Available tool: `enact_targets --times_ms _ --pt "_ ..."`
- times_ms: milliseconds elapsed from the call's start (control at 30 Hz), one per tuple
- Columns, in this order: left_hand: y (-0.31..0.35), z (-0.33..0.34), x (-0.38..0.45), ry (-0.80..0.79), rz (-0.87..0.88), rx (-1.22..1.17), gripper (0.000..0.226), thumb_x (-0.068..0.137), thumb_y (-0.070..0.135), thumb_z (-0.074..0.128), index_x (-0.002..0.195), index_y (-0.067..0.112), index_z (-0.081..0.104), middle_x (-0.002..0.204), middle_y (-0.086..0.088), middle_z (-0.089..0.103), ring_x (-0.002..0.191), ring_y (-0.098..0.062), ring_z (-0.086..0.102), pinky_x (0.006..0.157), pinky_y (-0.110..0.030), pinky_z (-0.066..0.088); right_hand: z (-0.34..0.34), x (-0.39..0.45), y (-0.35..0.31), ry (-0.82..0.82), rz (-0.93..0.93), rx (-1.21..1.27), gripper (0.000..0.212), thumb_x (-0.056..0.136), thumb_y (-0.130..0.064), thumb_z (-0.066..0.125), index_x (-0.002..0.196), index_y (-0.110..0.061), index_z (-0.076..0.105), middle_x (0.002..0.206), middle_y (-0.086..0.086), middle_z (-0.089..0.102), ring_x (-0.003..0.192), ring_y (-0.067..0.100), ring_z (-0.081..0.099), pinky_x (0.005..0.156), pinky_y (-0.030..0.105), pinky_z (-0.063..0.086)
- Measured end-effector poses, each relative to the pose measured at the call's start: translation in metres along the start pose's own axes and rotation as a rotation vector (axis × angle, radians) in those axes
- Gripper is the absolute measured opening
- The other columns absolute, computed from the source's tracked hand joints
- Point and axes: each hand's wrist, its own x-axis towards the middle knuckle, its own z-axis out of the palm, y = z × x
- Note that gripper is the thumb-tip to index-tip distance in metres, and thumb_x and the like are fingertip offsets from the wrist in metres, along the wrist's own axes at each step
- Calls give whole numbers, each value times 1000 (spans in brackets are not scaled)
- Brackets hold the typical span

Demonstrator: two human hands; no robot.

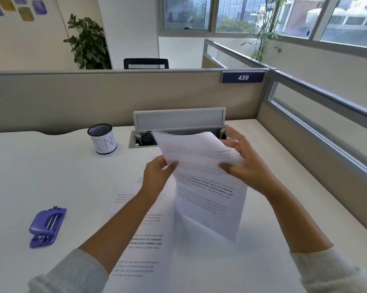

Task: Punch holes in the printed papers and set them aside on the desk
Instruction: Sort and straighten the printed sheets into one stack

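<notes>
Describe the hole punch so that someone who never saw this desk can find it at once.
Start at the white desk and go to its near left part, left of the person's left hand and the printed papers. The hole punch lies there alone. It is the only purple thing on the desk.

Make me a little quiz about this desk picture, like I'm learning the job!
1. True or false: the purple hole punch is being pressed by a hand.
2. What is written on the mesh pen cup? A) IN B) OUT C) 439
3. Fill in: the left hand and the right hand hold up the ____.

Key:
1. False. It lies alone on the desk, left of both arms.
2. A.
3. Printed sheets, lifted above more printed papers lying flat on the desk.
</notes>
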Motion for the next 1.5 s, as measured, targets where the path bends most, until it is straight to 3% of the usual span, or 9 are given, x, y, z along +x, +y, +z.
enact_targets --times_ms 167,400,567,700,867,1067,1233,1333,1500 --pt "23 0 -3 55 36 -267 15 85 14 60 99 11 67 80 12 70 64 4 65 57 -9 49 -14 -4 6 174 26 228 91 72 -24 70 135 -48 10 139 -2 48 106 18 64 79 40 59" --pt "37 1 -13 85 148 -339 15 88 16 57 93 29 64 92 11 68 74 -1 66 62 -13 52 -11 -4 13 318 -8 429 86 78 -4 65 146 -24 17 126 7 61 104 25 66 83 58 53" --pt "27 5 -22 108 166 -327 20 93 15 49 96 30 62 90 11 67 73 4 63 62 -11 49 1 -6 22 378 -9 429 67 79 -8 67 138 -14 34 116 5 66 102 23 66 82 51 55" --pt "12 14 -27 107 141 -255 20 94 19 46 105 23 61 91 7 67 77 -6 63 61 -14 51 18 -14 33 370 48 435 52 84 -6 62 130 -19 42 113 -5 66 98 20 68 76 40 59" --pt "-19 19 -30 113 69 -135 21 96 22 41 109 17 57 99 -1 66 86 -15 63 60 -12 51 34 -23 61 345 119 443 49 83 -10 64 128 -13 45 121 8 63 100 20 67 80 41 58" --pt "-38 18 -33 105 -8 -75 23 95 23 44 112 14 55 102 1 64 92 -14 61 63 -9 49 55 -35 94 335 196 316 34 85 -17 65 116 -25 54 112 -4 66 104 19 64 88 42 54" --pt "-55 -3 -40 108 -96 88 33 92 14 50 125 14 50 125 3 54 106 -10 52 88 -19 40 53 -33 104 414 300 335 25 90 -11 56 114 -19 55 104 -3 66 96 17 64 72 20 55" --pt "-79 -30 -55 163 -115 242 36 89 8 54 124 12 50 132 -8 47 109 -19 53 89 -26 42 46 -32 108 415 356 344 26 90 -8 55 113 -21 55 104 -2 66 92 14 65 74 26 54" --pt "-108 -85 -73 88 -332 881 73 73 42 71 134 16 40 145 -12 30 127 -34 37 96 -46 41 50 -35 119 398 485 347 23 90 -4 51 109 -18 53 95 -1 64 81 13 64 56 17 54"
